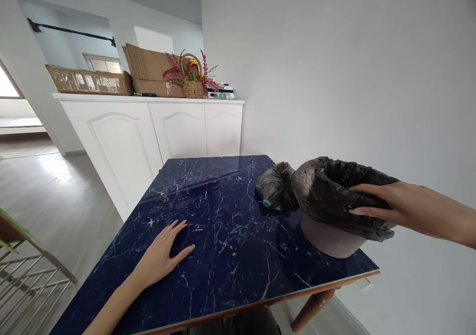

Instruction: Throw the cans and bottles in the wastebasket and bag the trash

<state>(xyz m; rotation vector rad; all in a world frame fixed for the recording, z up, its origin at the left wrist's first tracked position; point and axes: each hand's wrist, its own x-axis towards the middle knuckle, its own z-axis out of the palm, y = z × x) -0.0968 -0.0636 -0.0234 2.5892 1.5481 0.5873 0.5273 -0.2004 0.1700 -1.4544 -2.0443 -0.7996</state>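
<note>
On the right of the table stands a light-coloured trash can (327,238), its rim covered by a black trash bag (334,198). My right hand (394,206) grips the bag-covered rim, fingers on the inside and outside of the wall. Against the can's left side rests a tied, filled dark plastic bag (277,186) with green bottle-cap shapes showing through. My left hand (159,255) lies flat on the blue marble-patterned tabletop (226,275), fingers spread and holding nothing. The inside of the can is mostly hidden.
Behind the table, a white cabinet (178,126) carries cardboard boxes (89,81), a wicker basket of flowers (193,88) and a plastic bottle (225,96). A grey wall (334,77) borders the right side. At lower left is a metal-railed chair (33,270).
</note>
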